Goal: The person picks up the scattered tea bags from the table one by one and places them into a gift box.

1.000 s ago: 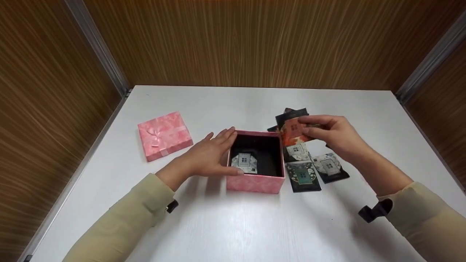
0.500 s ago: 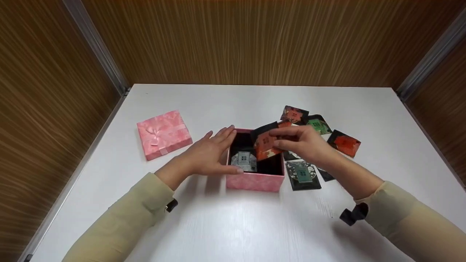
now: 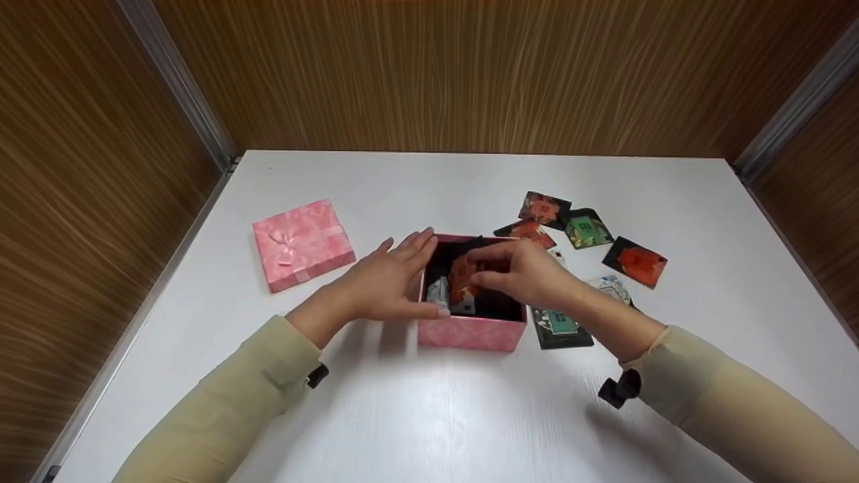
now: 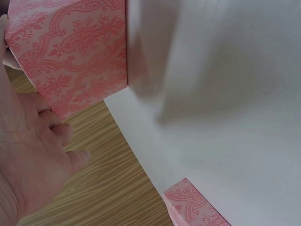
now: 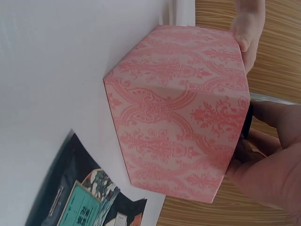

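A pink patterned gift box (image 3: 470, 334) stands uncovered on the table, its inside black. My left hand (image 3: 382, 282) rests along its left side, thumb on the front rim and fairly straight fingers at the back left corner. Between thumb and fingers my right hand (image 3: 537, 278) pinches an orange-and-black sachet (image 3: 462, 276), held tilted down inside the box. A silvery-white sachet (image 3: 437, 292) lies in the box at the left, partly covered. In the right wrist view, the box wall hides most of what the right fingertips (image 5: 240, 165) hold.
The pink lid (image 3: 302, 245) with a bow lies on the table to the left. Right of the box are several flat sachets, among them a green one (image 3: 587, 228), a red one (image 3: 636, 261) and a dark one with a teal label (image 3: 562, 323). Wood-grain panels (image 3: 470, 74) enclose the table.
My right hand has carried the orange-and-black sachet leftward from the sachets beside the box and lowered it inside. The left hand stays on the box.
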### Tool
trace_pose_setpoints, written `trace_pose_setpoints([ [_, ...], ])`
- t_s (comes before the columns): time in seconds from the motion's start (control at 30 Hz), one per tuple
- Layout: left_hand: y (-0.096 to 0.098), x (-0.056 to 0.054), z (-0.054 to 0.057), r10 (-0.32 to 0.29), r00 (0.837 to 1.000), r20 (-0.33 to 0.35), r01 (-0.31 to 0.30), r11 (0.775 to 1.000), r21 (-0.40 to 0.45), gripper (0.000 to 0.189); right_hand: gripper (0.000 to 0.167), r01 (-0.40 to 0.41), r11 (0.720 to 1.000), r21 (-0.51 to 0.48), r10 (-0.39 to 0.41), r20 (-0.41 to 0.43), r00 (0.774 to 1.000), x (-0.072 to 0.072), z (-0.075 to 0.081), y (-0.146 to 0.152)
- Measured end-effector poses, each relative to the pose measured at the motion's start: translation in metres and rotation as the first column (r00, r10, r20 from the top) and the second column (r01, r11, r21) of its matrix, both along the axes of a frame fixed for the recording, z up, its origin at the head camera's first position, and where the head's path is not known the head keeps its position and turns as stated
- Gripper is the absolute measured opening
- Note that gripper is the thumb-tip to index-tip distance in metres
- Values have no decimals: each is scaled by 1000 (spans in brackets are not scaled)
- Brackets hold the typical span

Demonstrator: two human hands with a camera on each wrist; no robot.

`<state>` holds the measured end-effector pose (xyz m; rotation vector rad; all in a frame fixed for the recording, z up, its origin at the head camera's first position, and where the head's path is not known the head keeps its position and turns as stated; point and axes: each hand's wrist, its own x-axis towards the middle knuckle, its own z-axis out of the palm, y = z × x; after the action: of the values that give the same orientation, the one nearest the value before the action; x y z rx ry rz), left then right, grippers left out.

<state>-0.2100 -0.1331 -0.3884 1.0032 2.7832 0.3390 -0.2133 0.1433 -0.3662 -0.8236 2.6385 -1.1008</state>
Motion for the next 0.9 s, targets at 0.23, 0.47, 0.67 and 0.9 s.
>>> trace_pose_setpoints([
  [0.23,0,-1,0,-4,1000,-14,4,1000,-3,123,23,-71,996,47,71,4,997,-6,-4,-21],
  [0.47,0,0,0,4,1000,2,-4,1000,-7,123,21,-81,994,77,78,40,996,-9,-9,-31],
  [0.67,-1,-1,-1,3,1000,-1,-3,1000,-12,123,25,-104,991,88,103,13,995,-11,-11,-33],
  [0.9,0,0,0,-3,1000,-4,3,1000,-5,122,35,-105,989,100,98,72,993,-14,-14,-34],
])
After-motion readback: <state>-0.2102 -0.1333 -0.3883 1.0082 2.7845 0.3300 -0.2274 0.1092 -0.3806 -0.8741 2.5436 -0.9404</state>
